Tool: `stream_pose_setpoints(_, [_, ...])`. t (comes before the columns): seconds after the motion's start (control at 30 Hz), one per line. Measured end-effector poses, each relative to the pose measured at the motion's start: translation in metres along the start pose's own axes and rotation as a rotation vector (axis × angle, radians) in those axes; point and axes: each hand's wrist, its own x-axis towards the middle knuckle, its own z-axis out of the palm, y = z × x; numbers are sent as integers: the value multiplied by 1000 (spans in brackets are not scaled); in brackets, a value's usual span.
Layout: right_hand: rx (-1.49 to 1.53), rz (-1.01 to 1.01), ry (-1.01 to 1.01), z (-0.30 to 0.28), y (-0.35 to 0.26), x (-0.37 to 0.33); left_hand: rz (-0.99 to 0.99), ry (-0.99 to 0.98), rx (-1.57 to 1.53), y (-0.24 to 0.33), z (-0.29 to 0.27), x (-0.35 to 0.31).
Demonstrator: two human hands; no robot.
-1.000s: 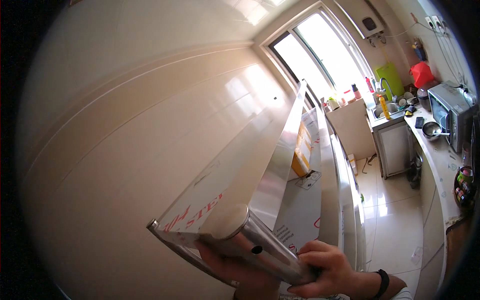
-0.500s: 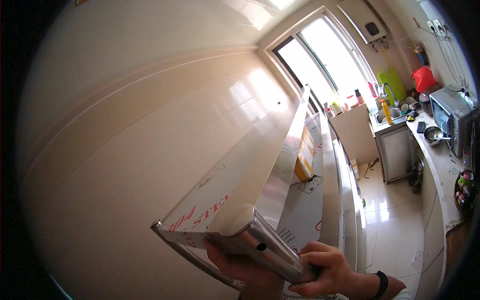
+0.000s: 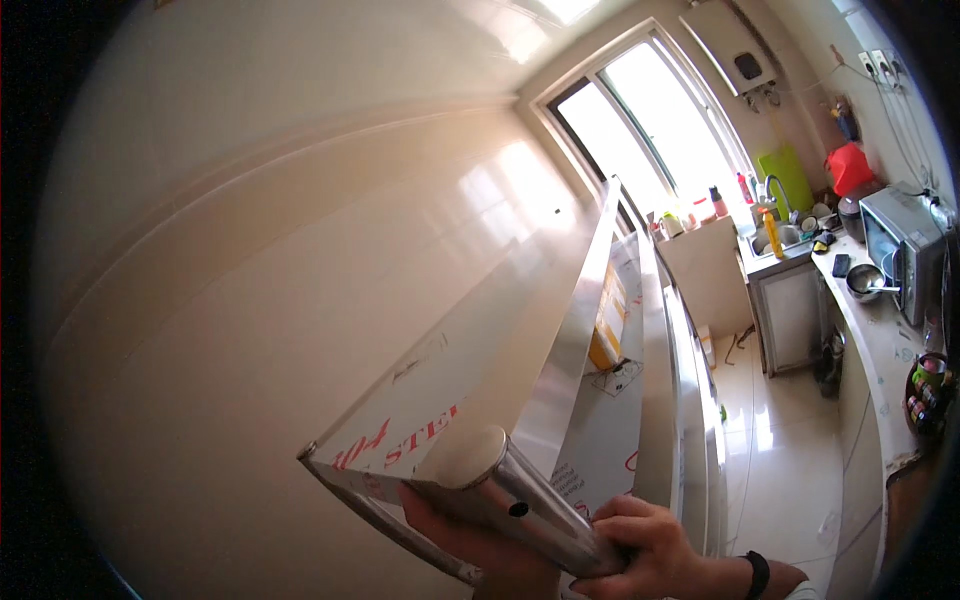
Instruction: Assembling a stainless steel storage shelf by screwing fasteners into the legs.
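Note:
A shiny round steel tube (image 3: 545, 515) with a flat round end and a small dark hole in its side slants across the front. My right hand (image 3: 650, 545), with a dark band on the wrist, closes around its lower end. My left hand (image 3: 470, 540) grips the tube from beneath; its fingers are partly hidden behind the metal. Just beyond the tube stands a stainless-steel shelf unit (image 3: 570, 370) with long bright edges, its panels (image 3: 415, 415) marked with red print. I cannot tell whether the tube is fixed to the unit.
A taped cardboard box (image 3: 608, 320) lies inside the shelf unit. Along the right runs a counter (image 3: 880, 340) with a microwave (image 3: 905, 245), a pan (image 3: 865, 282) and a basket of jars (image 3: 928, 390). A sink (image 3: 790, 235) stands near the window (image 3: 660, 110). Tiled floor (image 3: 790, 470) lies between.
My hands and the tube have shifted slightly down and to the left in the picture. Both hands keep their hold, and the view has tilted a little.

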Motion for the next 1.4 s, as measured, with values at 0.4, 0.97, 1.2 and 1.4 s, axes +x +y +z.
stream_pose_setpoints(0.4, [11, 65, 3, -5, -3, 2, 547, -83, 515, -6, 4, 2])
stream_pose_setpoints(0.97, [-239, -335, -83, -34, -85, 44, 206, -325, 248, 12, 14, -8])
stream_pose_setpoints(1.2, [-443, -588, -66, -33, -98, 57, 79, -285, 73, 4, 11, -22])
stream_pose_setpoints(1.4, [-629, -677, -4, -14, -102, 58, -545, -464, -510, 8, 1, -31])
